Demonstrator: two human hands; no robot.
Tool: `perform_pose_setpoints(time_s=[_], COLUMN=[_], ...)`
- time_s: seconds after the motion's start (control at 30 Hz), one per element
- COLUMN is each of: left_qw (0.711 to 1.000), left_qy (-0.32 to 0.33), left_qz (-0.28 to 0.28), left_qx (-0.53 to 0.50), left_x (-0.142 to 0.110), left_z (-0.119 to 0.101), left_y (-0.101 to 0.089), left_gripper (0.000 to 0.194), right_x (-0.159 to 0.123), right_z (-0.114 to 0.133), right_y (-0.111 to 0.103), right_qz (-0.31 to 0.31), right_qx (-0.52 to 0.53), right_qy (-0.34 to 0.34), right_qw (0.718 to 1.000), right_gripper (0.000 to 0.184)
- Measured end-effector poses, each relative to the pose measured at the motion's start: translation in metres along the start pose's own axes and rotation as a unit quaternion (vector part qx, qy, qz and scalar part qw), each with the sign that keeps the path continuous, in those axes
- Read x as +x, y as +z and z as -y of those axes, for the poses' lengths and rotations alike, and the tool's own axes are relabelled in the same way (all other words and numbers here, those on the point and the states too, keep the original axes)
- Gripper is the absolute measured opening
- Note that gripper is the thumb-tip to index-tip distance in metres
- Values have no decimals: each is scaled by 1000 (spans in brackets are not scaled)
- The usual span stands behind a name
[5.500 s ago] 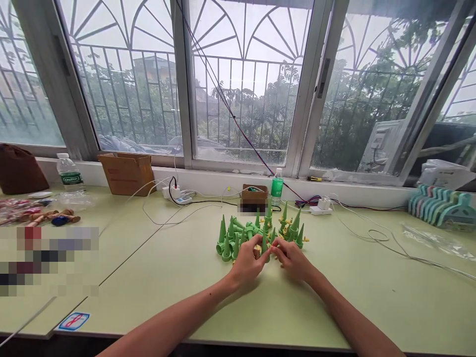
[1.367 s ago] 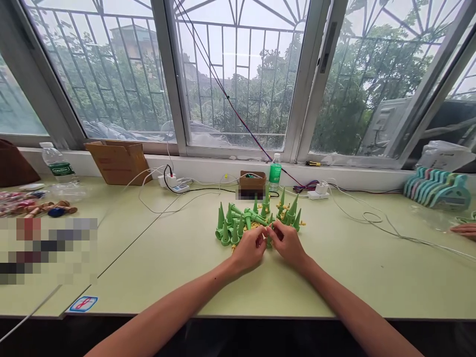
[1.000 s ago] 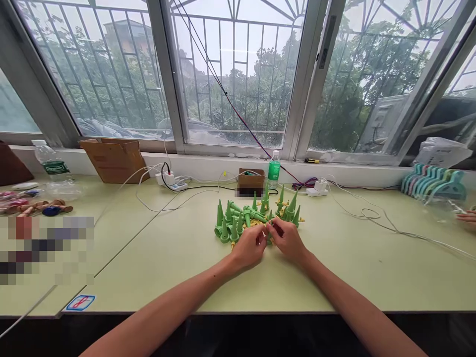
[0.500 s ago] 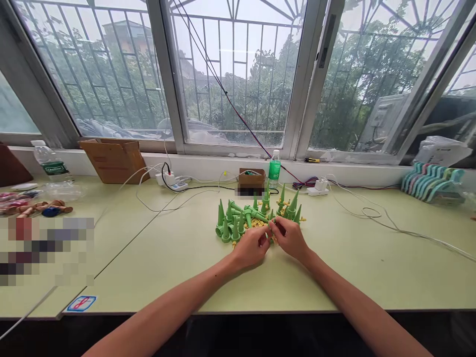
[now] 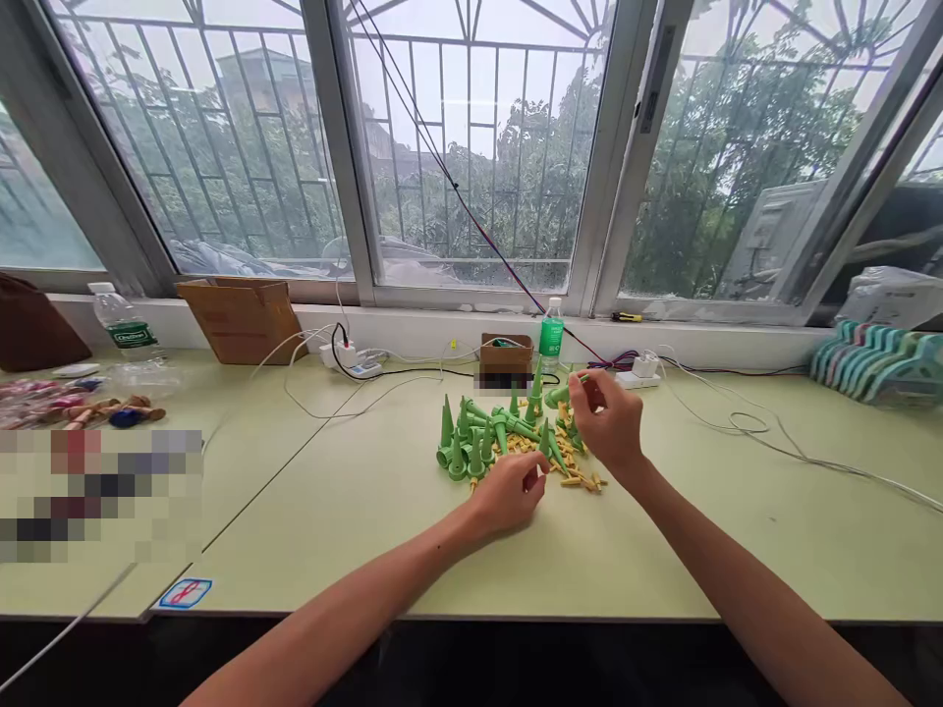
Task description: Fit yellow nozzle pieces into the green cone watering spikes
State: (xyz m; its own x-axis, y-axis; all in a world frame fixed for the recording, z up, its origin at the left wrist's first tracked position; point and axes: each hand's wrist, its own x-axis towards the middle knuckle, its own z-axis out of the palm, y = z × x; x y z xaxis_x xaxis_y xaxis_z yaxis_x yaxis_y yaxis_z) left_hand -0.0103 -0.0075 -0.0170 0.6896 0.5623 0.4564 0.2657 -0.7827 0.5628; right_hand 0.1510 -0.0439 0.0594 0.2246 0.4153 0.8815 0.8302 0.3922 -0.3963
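Now the right hand (image 5: 610, 417) is pinching a tilted green cone (image 5: 558, 397) between closed fingers at the pile's (image 5: 499, 424) right; the left hand (image 5: 508, 491) is curling beside an upright spike (image 5: 545, 440), its grip unclear.

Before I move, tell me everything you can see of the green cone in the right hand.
The green cone looks plastic, its wide end to the left, its narrow end in the fingertips of the right hand. It is tilted, nearly sideways, partly hidden by the fingers. I cannot tell whether it touches other pieces.
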Motion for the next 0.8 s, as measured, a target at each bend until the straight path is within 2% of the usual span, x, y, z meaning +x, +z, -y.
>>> perform_pose_setpoints(time_s=[0.1,0.2,0.33,0.43,0.53,0.8], left_qw=[1000,1000,1000,1000,1000,1000], left_qy=[4,5,5,4,4,15], left_qz=[-2,-1,2,6,6,14], left_qx=[-1,0,1,0,3,20], left_x=[0,0,0,0,0,0], left_z=[-1,-1,-1,-1,-1,-3], left_y=[0,-1,-1,-1,-1,-2], left_gripper=[12,13,13,14,14,16], right_x=[15,30,43,43,39,27], right_z=[3,0,-13,-26,-36,-46], right_y=[-1,3,20,35,47,54], right_qz=[-7,14,91,167,221,273], right_qx=[-16,-40,-81,-99,-136,-147], right_qy=[-3,-5,-14,9,19,25], right_qw=[1000,999,992,981,965,951], right_gripper=[24,26,22,13,12,24])
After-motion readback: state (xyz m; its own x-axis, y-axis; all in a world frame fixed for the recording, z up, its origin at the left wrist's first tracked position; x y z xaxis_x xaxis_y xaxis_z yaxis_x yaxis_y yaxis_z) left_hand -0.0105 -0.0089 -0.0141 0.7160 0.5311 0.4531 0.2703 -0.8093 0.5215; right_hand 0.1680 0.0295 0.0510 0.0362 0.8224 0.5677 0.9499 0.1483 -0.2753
